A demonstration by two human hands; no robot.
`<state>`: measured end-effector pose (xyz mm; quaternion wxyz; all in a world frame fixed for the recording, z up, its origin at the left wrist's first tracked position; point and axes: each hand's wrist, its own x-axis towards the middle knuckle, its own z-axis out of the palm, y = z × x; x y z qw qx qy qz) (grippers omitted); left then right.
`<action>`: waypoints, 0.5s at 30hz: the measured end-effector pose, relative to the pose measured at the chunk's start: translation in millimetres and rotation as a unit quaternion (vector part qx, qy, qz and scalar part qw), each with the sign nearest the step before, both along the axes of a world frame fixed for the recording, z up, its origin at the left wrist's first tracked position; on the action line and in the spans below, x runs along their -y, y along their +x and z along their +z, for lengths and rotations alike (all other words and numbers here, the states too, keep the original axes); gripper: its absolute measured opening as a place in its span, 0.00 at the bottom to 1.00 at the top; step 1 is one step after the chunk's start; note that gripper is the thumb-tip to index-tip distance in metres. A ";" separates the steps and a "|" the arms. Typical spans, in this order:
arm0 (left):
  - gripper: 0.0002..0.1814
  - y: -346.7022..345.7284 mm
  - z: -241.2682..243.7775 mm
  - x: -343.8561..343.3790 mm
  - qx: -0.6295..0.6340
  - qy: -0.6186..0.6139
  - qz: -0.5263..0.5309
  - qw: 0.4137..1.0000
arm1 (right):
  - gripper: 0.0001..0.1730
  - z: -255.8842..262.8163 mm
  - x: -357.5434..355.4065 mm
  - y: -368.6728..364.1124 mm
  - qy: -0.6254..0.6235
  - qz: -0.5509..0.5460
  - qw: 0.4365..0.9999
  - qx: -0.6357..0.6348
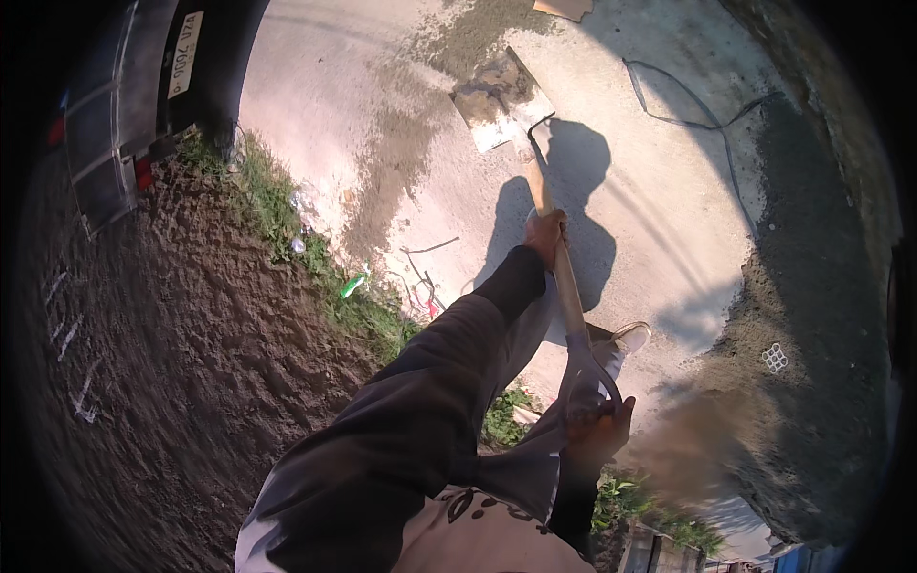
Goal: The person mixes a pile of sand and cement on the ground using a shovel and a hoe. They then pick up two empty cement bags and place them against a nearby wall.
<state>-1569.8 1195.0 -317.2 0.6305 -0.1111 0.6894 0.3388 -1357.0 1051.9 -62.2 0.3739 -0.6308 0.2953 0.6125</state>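
I hold a square-bladed shovel with both hands. My left hand [546, 235] is wrapped around its wooden shaft [571, 295], below the blade's neck. My right hand [600, 432] grips the D-shaped handle [605, 379] close to my body. The shovel's metal blade [505, 100] is ahead of me over the pale concrete, partly coated with grey-brown material; the rest of it shines in the sun. Thinly spread damp sand or mortar [401, 143] streaks the concrete beside and beyond the blade. My shadow falls around the shaft.
A vehicle [107, 122] with a number plate stands at upper left. Tilled soil [251, 336] and a grass strip [279, 208] with litter border the concrete on the left. A dark strap [706, 125] lies at upper right. A grey sand-like heap [809, 286] runs along the right.
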 end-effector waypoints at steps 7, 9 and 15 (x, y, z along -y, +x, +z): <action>0.09 -181.9 -60.2 -111.6 -0.165 -0.037 -0.018 0.986 | 0.25 -91.3 -106.2 -128.4 0.015 0.051 0.999 -0.013; 0.07 -159.6 -30.5 -149.4 -0.192 -0.039 -0.026 0.980 | 0.29 -119.8 -108.2 -140.1 -0.011 -0.016 1.000 -0.009; 0.16 -71.7 83.6 -137.6 -0.237 0.113 -0.055 0.963 | 0.33 -134.6 -20.6 -94.3 -0.067 -0.111 0.986 -0.105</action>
